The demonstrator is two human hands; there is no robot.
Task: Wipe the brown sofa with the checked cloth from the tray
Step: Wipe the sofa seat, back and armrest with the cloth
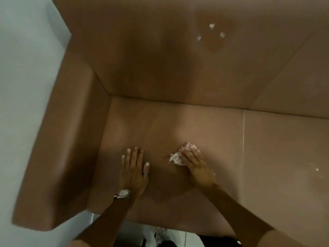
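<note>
Pressing down on the seat, we have our right hand (197, 168) closed over the bunched checked cloth (179, 155), fingers curled on top so that the fabric shows only at the fingertips and out past the thumb side. Our left hand (134, 171) lies flat and spread just beside it, palm on the cushion, holding nothing; a wristwatch (122, 193) sits on that wrist. The cloth is therefore already under the right hand, and the left seems only to brace us.

The brown sofa (169, 125) runs away from us: the seat panel beneath the hands, the backrest rising beyond it, the armrest (71, 139) off to the left. A seam (243, 132) splits the seat to the right of the cloth. Since the cloth sits nearer that seam than the armrest, we judge a stroke could go either way, the right arm doing the carrying. The picture is blurred, so the check pattern is faint.
</note>
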